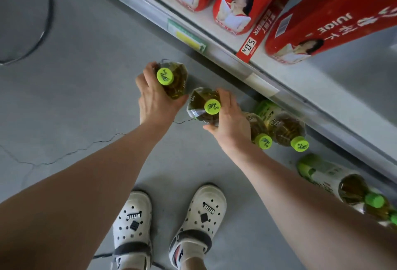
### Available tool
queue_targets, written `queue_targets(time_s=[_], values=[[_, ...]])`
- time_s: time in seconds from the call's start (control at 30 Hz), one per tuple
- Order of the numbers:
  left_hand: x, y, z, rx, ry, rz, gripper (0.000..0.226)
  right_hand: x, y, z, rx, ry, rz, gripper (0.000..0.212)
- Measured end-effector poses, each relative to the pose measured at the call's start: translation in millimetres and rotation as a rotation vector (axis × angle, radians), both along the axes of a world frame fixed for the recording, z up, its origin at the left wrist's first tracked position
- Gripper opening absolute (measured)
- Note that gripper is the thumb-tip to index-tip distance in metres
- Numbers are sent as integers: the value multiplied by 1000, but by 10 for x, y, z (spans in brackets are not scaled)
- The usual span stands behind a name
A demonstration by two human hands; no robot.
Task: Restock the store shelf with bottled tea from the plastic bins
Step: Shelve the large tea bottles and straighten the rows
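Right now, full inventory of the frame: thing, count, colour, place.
held tea bottles: 2, amber with lime caps, one in each hand above the floor
shelved tea bottles: at least 4, green labels, lowest shelf at right
red juice cartons: 5 visible, upper shelf
price tag: 1, red, shelf edge
black cable: 1, floor at upper left
clogs: 2, white, on the feet
left hand: grips one bottle
right hand: grips the other

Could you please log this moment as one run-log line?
left hand: grips green-capped tea bottle | right hand: grips second green-capped tea bottle | both above grey floor | white lower shelf: more bottles
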State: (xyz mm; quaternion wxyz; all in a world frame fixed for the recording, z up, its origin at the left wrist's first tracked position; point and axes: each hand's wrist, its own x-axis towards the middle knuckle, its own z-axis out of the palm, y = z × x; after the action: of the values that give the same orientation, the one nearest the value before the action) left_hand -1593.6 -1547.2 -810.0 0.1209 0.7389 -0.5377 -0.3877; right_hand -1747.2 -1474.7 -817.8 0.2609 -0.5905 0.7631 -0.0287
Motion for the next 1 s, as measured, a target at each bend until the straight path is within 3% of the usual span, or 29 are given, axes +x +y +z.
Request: queue_targets(time_s=[0.17, 0.27, 0.4, 0.5, 0.67, 0.77, 0.9, 1.0], values=[[79, -17, -13, 27, 28, 65, 86, 30, -4, 33, -45, -17, -39, 91], [324, -88, 36, 82, 29, 68, 81, 38, -65, 103, -18, -136, -108, 82], [753, 13, 350, 191, 25, 106, 77, 102, 0, 269, 28, -331, -365, 82], [1087, 273, 757, 230, 45, 126, 76, 283, 215, 565, -5, -531, -680, 77], [1404, 718, 1670, 297, 79, 213, 70, 509, 637, 1385, -24, -727, -901, 83], [1465, 924, 2275, 315, 109, 180, 70, 535, 890, 1956, -18, -775, -930, 59], [1461, 1014, 3125, 341, 127, -2, 66, 501, 1119, 2862, -33, -777, -900, 51], [1372, 987, 3784, 324, 161, -148, 71, 438, 1239, 3598, -31, -774, -893, 71]])
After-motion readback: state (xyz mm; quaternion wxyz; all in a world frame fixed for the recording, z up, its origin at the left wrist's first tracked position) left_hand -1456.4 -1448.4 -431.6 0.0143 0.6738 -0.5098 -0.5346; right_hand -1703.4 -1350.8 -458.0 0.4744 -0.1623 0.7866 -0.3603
